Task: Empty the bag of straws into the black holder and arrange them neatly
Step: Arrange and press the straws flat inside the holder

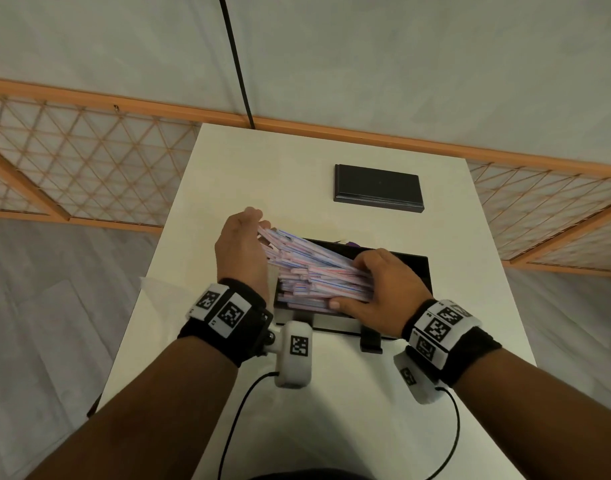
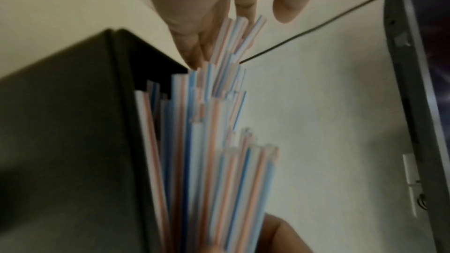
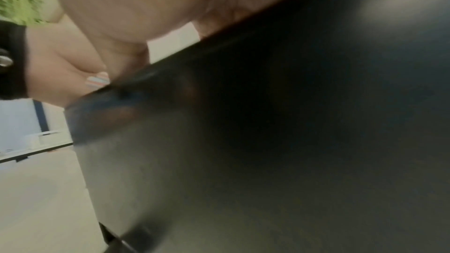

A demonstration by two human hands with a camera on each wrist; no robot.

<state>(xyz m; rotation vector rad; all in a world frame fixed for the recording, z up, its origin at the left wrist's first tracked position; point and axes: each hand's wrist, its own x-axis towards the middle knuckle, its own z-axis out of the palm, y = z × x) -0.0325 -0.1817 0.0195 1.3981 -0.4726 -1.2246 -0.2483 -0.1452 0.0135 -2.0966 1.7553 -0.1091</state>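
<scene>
Your bench (image 1: 228,161) is a white top set against a wall, and it carries everything noted here. Your black holder (image 1: 415,268) stands near the front of the bench, open at the top, between your two wrists. Beyond it, well apart and toward the far edge, a flat black lid (image 1: 378,187) lies on the bench surface. A thin black cable (image 1: 236,64) runs down the wall to the bench's far edge.

Your straws (image 1: 318,271), white with red and blue stripes, lie as a loose bundle across the holder's opening. Their left ends fan out past the holder's left wall and are uneven, which the left wrist view confirms: the straws (image 2: 214,141) end at staggered lengths beside the black holder (image 2: 73,122).

Your left hand (image 1: 241,251) stands edge-on at the fanned ends with fingers extended, the palm against the straw tips; it grasps nothing. Your right hand (image 1: 380,289) lies over the right part of the bundle, fingers curled across the top and thumb along the near side, gripping the straws. The right wrist view is blurred; it shows only the holder's dark wall (image 3: 292,141) and a small striped patch of straws (image 3: 97,81) under the palm.
</scene>
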